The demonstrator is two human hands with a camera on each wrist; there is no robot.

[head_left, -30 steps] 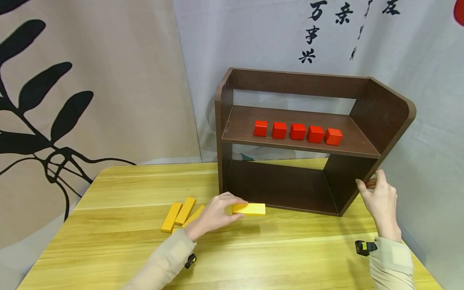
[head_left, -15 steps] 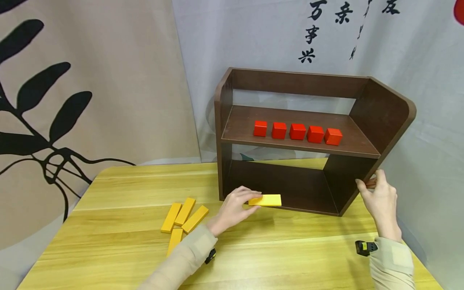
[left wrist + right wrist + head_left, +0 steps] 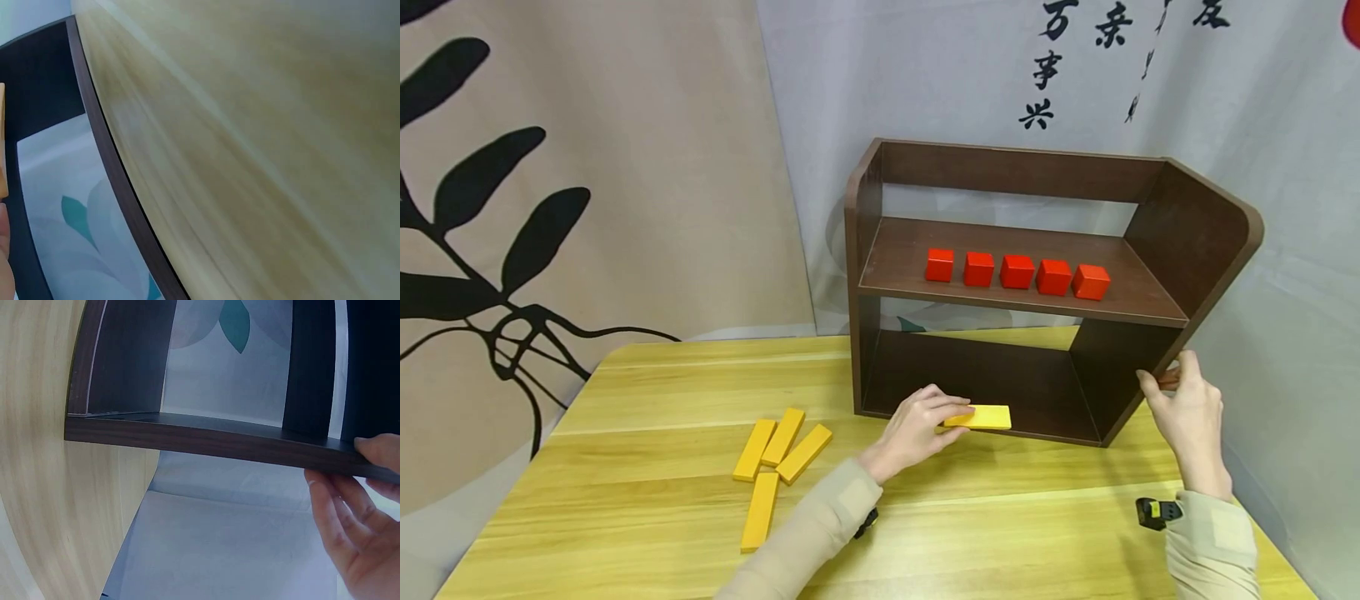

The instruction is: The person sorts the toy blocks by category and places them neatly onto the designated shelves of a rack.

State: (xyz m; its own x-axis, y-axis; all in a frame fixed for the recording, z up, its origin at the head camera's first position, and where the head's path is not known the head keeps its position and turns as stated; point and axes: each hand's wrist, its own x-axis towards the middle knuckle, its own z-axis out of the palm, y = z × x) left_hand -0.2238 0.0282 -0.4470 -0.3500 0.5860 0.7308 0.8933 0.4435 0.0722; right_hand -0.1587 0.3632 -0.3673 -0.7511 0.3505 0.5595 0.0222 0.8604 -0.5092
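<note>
A dark brown wooden shelf stands at the back of the yellow table. My left hand pinches a flat yellow block at the front lip of the shelf's bottom level. A sliver of that yellow block shows at the left edge of the left wrist view. My right hand grips the lower front edge of the shelf's right side panel, fingers curled round it. Several red cubes stand in a row on the middle shelf board.
Several more yellow blocks lie loose on the table to the left of the shelf. Printed cloth backdrops hang close behind the table. The table's right edge runs just beyond my right wrist.
My left hand has carried the yellow block to the right and forward, from the table in front of the shelf to its bottom level. The right hand has not moved.
</note>
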